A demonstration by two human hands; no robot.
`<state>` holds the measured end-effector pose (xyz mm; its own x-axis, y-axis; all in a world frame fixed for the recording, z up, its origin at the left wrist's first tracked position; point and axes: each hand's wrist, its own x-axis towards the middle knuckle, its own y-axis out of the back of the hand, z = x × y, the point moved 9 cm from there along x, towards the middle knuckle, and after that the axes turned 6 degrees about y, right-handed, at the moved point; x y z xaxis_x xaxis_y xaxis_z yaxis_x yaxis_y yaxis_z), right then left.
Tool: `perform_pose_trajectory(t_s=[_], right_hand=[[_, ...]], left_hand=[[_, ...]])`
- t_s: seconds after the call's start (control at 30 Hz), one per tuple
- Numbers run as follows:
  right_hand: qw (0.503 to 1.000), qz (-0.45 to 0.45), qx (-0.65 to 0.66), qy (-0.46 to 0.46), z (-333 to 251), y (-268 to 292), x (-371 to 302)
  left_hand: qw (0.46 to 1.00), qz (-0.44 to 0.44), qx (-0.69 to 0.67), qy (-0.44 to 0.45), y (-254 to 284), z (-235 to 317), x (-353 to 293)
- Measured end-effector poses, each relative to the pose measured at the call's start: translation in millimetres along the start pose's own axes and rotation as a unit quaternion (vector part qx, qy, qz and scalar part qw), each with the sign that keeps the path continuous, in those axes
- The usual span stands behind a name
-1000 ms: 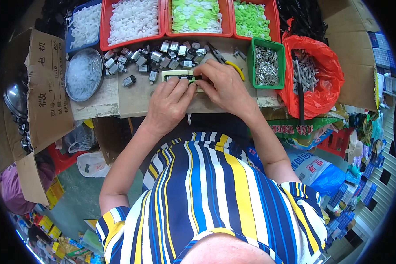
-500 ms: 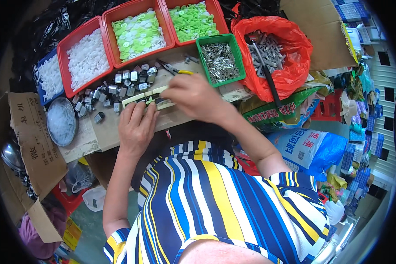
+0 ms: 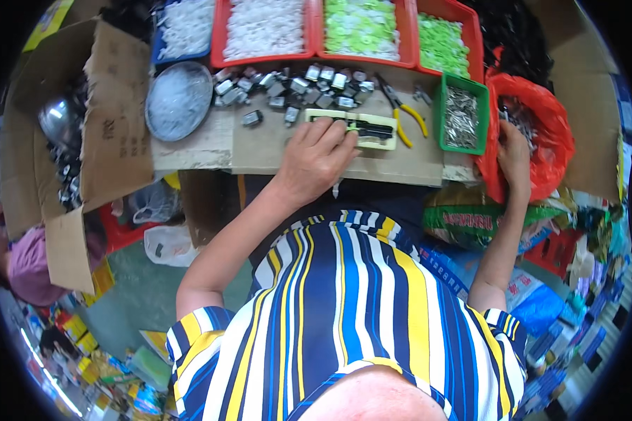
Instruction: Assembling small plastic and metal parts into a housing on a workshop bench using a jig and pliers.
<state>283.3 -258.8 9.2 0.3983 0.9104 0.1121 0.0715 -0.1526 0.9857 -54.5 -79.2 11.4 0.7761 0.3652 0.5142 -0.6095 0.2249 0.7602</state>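
Observation:
My left hand [image 3: 317,158] rests at the left part of a long cream plastic holder [image 3: 379,143] at the table's front, its fingers closed on it. In that holder lie black parts [image 3: 374,129], and a bit of bright green shows by my fingertips. My right hand [image 3: 514,158] reaches over the near left rim of a red plastic bag [image 3: 556,165] of small grey parts [image 3: 525,126]. Its fingertips dip among the bag's folds, so whether they grip anything is hidden. Pliers with yellow handles [image 3: 409,121] lie between the holder and a green bin [image 3: 463,146] of metal pins.
Small metal motors [image 3: 298,85] lie scattered behind the holder. A round dish [image 3: 179,105] stands left of them. Along the back are red trays [image 3: 316,35] of white and green plastic pieces and a blue tray [image 3: 182,31]. Open cardboard boxes [image 3: 116,126] flank the table.
My right hand has left the cream holder and moved right to the red bag. My left hand stays on the holder. The whole view has turned, and the pliers are now uncovered.

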Motion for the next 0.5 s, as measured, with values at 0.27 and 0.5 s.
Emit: perform_pose_trajectory(t_s=[0.27, 0.5], right_hand=[[0.992, 0.004, 0.100, -0.082, 3.0, 15.4, 9.1], [0.969, 0.088, 0.218, -0.082, 3.2, 27.2, 15.4]], left_hand=[[0.988, 0.049, 0.078, 0.121, 63.2, -49.0, -27.6], [0.972, 0.052, 0.076, 0.216, 62.8, -99.7, -42.9]])
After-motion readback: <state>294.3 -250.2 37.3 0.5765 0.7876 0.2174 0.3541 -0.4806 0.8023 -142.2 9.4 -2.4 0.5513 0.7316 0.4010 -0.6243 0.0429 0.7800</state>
